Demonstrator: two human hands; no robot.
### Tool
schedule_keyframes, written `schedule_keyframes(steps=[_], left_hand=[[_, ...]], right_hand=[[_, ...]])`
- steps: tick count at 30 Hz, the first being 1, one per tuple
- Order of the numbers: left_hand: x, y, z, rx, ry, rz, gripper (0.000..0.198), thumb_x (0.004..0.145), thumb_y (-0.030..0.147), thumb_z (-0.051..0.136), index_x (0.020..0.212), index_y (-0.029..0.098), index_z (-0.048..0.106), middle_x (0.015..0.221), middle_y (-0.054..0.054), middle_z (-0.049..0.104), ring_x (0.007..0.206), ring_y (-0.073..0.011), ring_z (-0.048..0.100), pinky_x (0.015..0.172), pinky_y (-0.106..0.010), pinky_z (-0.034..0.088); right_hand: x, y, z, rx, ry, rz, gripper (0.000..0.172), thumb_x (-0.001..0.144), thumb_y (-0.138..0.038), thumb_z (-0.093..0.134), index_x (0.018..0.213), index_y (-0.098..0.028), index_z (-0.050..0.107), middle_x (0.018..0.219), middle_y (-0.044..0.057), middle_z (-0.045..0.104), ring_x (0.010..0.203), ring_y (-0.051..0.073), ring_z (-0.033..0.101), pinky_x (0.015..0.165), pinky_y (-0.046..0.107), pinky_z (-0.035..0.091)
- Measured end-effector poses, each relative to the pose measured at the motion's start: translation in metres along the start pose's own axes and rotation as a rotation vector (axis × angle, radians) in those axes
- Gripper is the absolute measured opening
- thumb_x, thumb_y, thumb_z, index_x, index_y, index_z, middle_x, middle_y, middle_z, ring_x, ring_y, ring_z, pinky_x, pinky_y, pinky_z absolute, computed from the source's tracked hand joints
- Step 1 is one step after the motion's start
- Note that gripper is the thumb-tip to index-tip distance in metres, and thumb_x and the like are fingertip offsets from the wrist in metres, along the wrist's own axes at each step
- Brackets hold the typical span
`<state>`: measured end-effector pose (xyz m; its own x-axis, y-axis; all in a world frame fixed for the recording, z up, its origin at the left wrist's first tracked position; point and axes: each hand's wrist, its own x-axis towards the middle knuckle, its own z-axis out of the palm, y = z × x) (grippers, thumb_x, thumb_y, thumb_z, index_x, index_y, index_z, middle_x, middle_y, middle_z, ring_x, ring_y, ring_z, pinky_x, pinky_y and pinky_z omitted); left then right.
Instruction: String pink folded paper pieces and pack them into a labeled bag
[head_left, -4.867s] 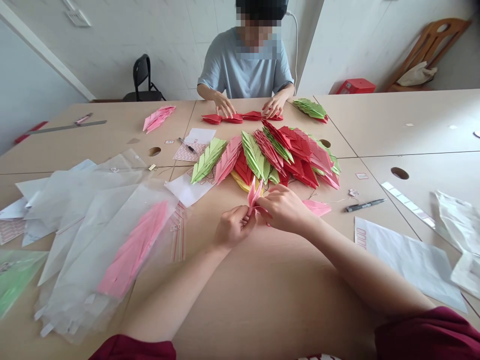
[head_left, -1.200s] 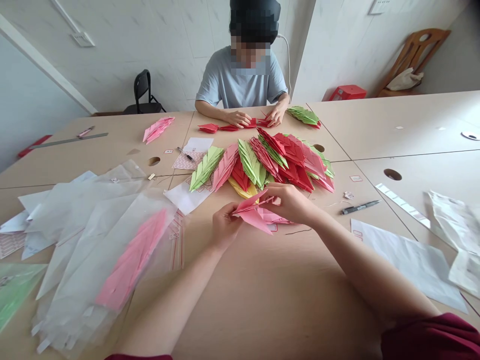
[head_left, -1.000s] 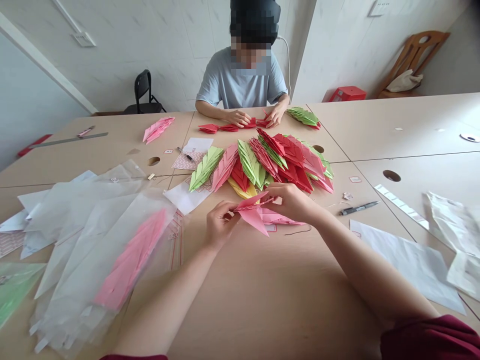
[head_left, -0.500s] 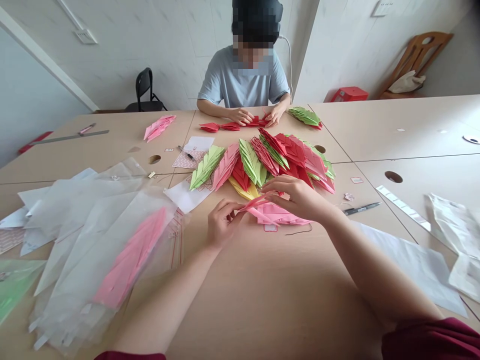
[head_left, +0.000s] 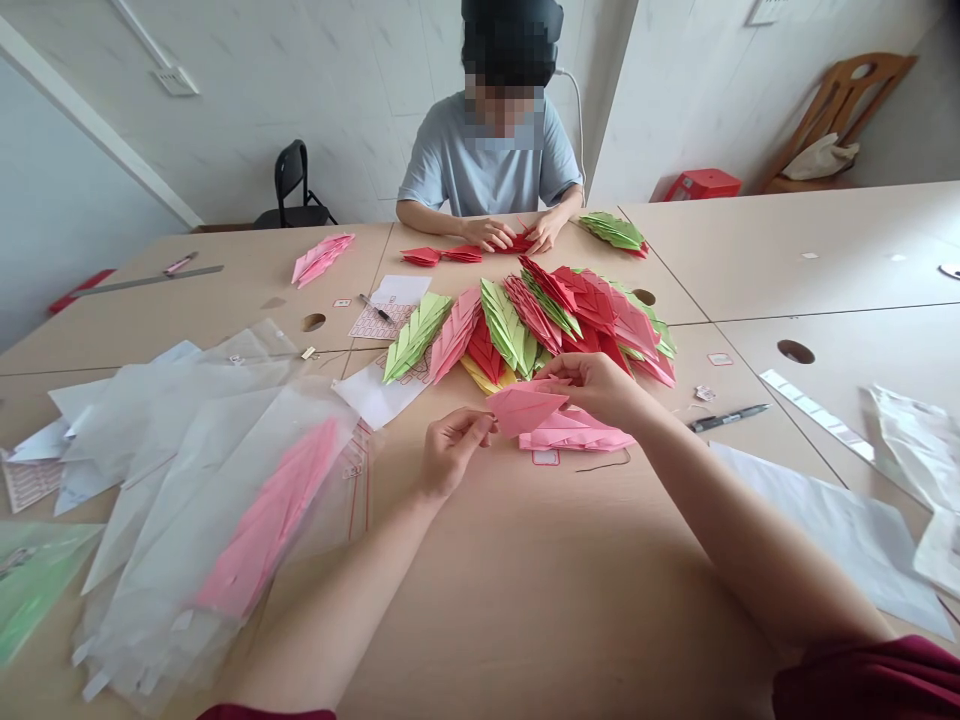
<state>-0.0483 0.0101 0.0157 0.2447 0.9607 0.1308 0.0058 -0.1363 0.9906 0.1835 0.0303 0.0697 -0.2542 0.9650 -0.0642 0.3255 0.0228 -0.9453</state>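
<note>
Between my hands is a folded piece of pink paper (head_left: 523, 407), its broad face turned toward me. My left hand (head_left: 456, 447) pinches its left tip between thumb and fingers. At its upper right edge my right hand (head_left: 596, 390) grips it, fingers bent over the paper. Just below and behind lies a bundle of folded pink paper (head_left: 577, 432) on the table, partly covered by the held piece. Beyond my hands a heap of folded paper bundles (head_left: 592, 310) in red, green and pink spreads out, with a yellow one (head_left: 486, 378) under it.
Clear plastic sleeves (head_left: 180, 470) cover the table's left, one holding pink folded paper (head_left: 274, 520). A pen (head_left: 729, 417) and white sheet (head_left: 825, 530) lie right. Across the table a person (head_left: 491, 160) handles red folded paper (head_left: 517, 243).
The pink paper in my hands has turned from nearly edge-on to show its flat face. My left hand has shifted slightly right. The view has moved a little.
</note>
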Motion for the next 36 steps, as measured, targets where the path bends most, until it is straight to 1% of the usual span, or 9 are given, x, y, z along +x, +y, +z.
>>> schedule_keyframes(steps=[5,8,12,14,18,22,26,32,36], left_hand=[[0.002,-0.005,-0.004,0.086,-0.013,0.000,0.026,0.083,0.041,0.064,0.076,0.015,0.066,0.064,-0.001,0.057,0.062,-0.0116,0.052,0.059,-0.023,0.044],[0.002,-0.009,-0.004,0.223,0.012,0.065,0.022,0.087,0.037,0.059,0.090,0.016,0.065,0.079,-0.004,0.064,0.068,-0.0119,0.055,0.060,-0.022,0.046],[-0.001,-0.008,-0.001,0.567,0.116,0.370,0.047,0.086,0.027,0.059,0.132,0.021,0.048,0.130,-0.013,0.055,0.072,-0.0110,0.059,0.063,-0.023,0.051],[-0.003,-0.007,-0.001,0.740,0.074,0.509,0.048,0.087,0.022,0.057,0.134,0.024,0.049,0.137,-0.012,0.052,0.080,-0.0138,0.065,0.076,-0.028,0.054],[-0.001,-0.008,-0.010,0.888,0.037,0.646,0.037,0.089,0.015,0.053,0.122,0.029,0.063,0.120,-0.005,0.067,0.098,-0.0182,0.068,0.094,-0.030,0.051],[0.005,-0.012,-0.021,0.788,0.259,0.548,0.024,0.086,0.019,0.059,0.106,0.025,0.071,0.099,-0.004,0.074,0.089,-0.0180,0.070,0.083,-0.027,0.054],[0.010,-0.013,-0.024,0.726,0.317,0.494,0.020,0.085,0.019,0.061,0.099,0.022,0.073,0.093,-0.004,0.074,0.083,-0.0172,0.069,0.079,-0.027,0.054],[0.013,-0.018,-0.026,0.746,0.257,0.622,0.026,0.085,0.010,0.057,0.104,0.021,0.071,0.099,-0.004,0.074,0.088,-0.0157,0.069,0.082,-0.027,0.055],[0.014,-0.020,-0.028,0.748,0.241,0.617,0.025,0.084,0.009,0.057,0.102,0.020,0.071,0.096,-0.004,0.074,0.087,-0.0152,0.069,0.080,-0.026,0.056]], right_hand=[[0.000,0.000,0.000,0.051,-0.021,0.044,0.020,0.075,-0.030,0.068,0.091,-0.017,0.069,0.074,0.002,0.066,0.064,0.012,0.062,0.055,0.024,0.054],[0.000,0.000,-0.002,0.078,0.008,0.097,0.020,0.074,-0.025,0.068,0.092,-0.017,0.069,0.075,0.003,0.066,0.068,0.014,0.064,0.054,0.024,0.057],[0.001,0.004,-0.002,0.152,0.051,0.145,0.021,0.075,-0.029,0.069,0.092,-0.018,0.067,0.075,0.004,0.066,0.073,0.016,0.065,0.053,0.024,0.059],[0.002,0.007,0.001,0.196,0.032,0.159,0.022,0.075,-0.030,0.070,0.093,-0.018,0.066,0.077,0.004,0.067,0.073,0.015,0.065,0.051,0.022,0.057],[0.003,0.008,0.013,0.308,-0.030,0.156,0.025,0.077,-0.033,0.070,0.096,-0.018,0.064,0.087,0.006,0.067,0.071,0.013,0.064,0.043,0.016,0.049],[0.002,0.003,0.026,0.600,-0.046,0.256,0.042,0.089,-0.057,0.049,0.110,-0.021,0.053,0.104,0.011,0.067,0.062,0.012,0.063,0.034,0.016,0.040],[0.000,0.002,0.041,0.701,-0.217,0.356,0.038,0.088,-0.055,0.052,0.106,-0.022,0.046,0.117,0.013,0.065,0.064,0.015,0.067,0.035,0.019,0.043],[-0.006,0.010,0.056,0.696,-0.222,0.217,0.038,0.080,-0.032,0.069,0.108,-0.023,0.046,0.102,0.007,0.068,0.085,0.019,0.070,0.059,0.026,0.055],[-0.007,0.011,0.053,0.586,-0.283,0.188,0.040,0.080,-0.031,0.070,0.112,-0.020,0.047,0.087,0.006,0.071,0.069,0.014,0.066,0.057,0.024,0.049]])
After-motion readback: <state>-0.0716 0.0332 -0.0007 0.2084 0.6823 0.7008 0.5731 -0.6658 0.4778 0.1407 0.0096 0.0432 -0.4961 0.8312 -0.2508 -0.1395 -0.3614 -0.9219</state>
